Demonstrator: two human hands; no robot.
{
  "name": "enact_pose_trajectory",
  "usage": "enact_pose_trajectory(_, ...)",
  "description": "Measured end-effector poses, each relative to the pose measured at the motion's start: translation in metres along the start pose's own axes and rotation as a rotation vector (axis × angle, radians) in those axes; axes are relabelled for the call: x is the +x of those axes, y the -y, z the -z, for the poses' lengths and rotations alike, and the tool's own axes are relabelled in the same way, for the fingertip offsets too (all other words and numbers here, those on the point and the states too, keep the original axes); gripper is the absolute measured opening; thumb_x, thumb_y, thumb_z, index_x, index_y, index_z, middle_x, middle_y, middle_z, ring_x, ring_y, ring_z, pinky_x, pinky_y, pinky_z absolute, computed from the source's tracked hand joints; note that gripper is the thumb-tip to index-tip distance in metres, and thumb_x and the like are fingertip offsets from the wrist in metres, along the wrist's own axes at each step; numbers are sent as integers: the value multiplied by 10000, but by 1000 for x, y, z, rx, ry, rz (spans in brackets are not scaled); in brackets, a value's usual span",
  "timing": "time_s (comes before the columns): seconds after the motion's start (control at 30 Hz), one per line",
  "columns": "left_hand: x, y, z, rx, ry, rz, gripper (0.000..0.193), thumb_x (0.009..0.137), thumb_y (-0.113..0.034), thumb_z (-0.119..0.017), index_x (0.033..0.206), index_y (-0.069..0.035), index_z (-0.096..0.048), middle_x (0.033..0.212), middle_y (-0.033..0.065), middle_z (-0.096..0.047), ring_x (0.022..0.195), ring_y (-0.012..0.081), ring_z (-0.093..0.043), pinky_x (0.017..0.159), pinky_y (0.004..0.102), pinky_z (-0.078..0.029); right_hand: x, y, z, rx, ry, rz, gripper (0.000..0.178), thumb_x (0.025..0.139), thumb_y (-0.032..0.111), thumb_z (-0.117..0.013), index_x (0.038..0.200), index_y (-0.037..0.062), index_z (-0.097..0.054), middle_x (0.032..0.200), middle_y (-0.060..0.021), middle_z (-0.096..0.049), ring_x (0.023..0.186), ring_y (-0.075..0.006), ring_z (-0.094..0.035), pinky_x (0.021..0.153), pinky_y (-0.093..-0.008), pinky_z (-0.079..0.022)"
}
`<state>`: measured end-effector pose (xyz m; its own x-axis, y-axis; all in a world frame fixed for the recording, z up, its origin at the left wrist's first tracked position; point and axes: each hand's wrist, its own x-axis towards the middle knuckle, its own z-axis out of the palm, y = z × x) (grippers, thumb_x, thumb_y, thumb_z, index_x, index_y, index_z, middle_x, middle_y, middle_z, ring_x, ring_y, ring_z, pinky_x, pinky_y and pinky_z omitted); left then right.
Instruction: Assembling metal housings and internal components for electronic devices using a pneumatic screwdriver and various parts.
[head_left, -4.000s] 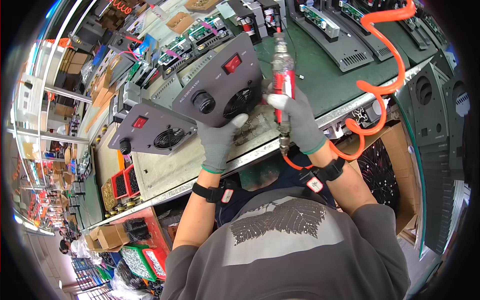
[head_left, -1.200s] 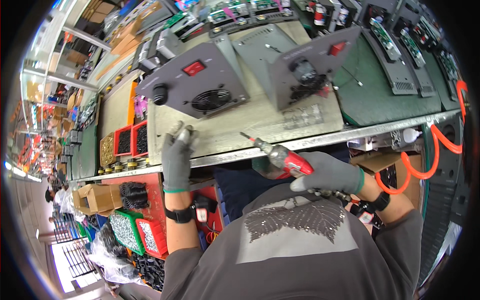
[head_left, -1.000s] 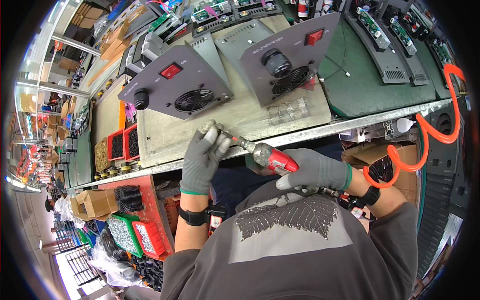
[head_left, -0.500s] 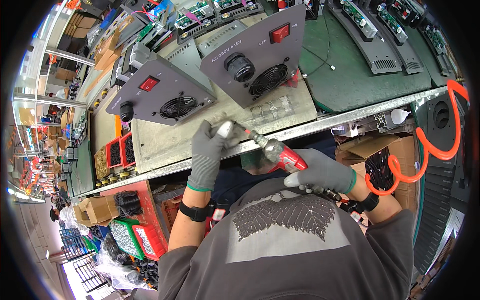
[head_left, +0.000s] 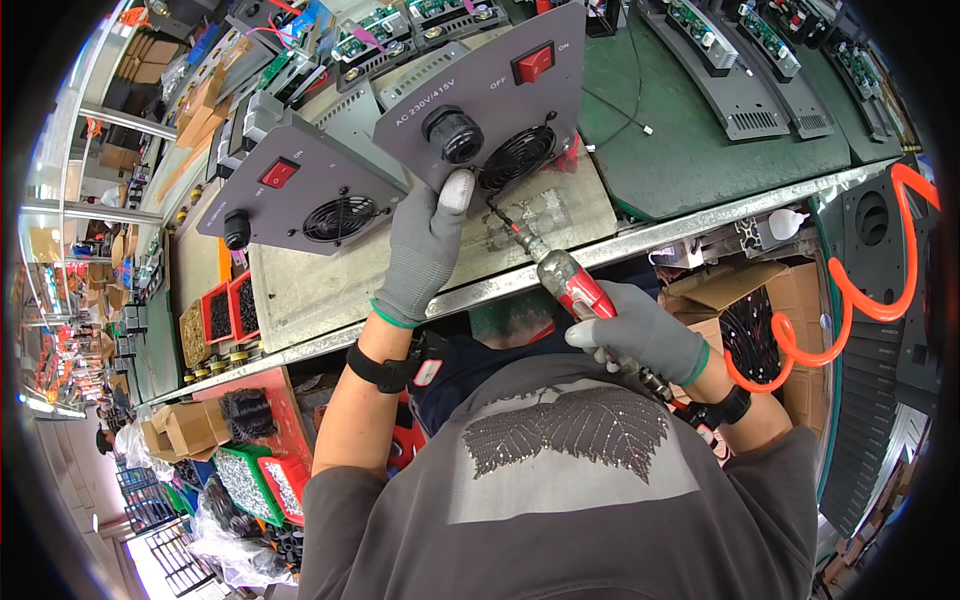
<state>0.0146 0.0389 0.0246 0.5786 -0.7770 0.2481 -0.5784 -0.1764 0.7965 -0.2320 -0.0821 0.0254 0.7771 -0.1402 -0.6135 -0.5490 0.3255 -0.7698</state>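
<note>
From the head camera, the left hand point(head_left: 428, 250), in a grey glove, presses against the lower edge of a grey panel point(head_left: 480, 95) that leans at the bench's near edge; its fingers are curled together on that edge, thumb raised toward the round fan grille point(head_left: 516, 155). The right hand point(head_left: 640, 330), gloved too, has its fingers clamped around a red powered screwdriver point(head_left: 570, 285). The tool's long axis runs diagonally (lower right to upper left), its bit pointing up-left, with the tip at the panel's lower edge just below the grille. An orange coiled hose point(head_left: 860, 300) hangs at right. A second grey panel point(head_left: 295, 190) lies to the left.
</note>
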Motion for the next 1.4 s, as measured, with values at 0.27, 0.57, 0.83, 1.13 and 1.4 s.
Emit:
enact_pose_trajectory(0.27,1,-2,-3,6,-14,12,661,1028,-602,-475,1319,-19,-588,1108,228,-684,1016,337,-664,914,389,-495,-6,6,-3,4,-31,-13,320,861,226,-747,1053,55,-556,709,26,-540,545,-28,-500,442,-201,-391)
enact_pose_trajectory(0.57,1,-8,-12,-23,-43,120,677,1026,-620,-448,1360,-42,-561,1052,216,-687,1001,327,-675,883,396,-502,6,4,-6,66,-22,-17,321,878,250,-737,1052,47,-559,695,8,-568,548,-49,-535,452,-218,-398)
enact_pose_trajectory(0.83,-108,98,115,70,-408,311,329,971,-42,-612,1294,18,-594,1230,114,-660,1109,172,-641,1004,303,-493,-19,9,1,-55,-5,-96,382,850,195,-768,1145,53,-571,704,18,-575,563,-57,-553,467,-227,-424)
enact_pose_trajectory(1.13,-143,270,260,597,-348,395,244,919,-13,-580,1141,22,-675,971,149,-704,932,224,-646,839,350,-520,22,14,-26,-13,293,4,257,826,219,-756,906,80,-555,633,8,-555,467,-77,-489,402,-248,-374)
enact_pose_trajectory(1.4,-115,186,219,394,-335,226,252,877,15,-573,1122,-16,-626,881,94,-620,724,187,-594,627,315,-481,25,22,-36,-141,306,0,380,834,230,-773,1108,51,-579,673,2,-545,504,-76,-520,420,-253,-414)
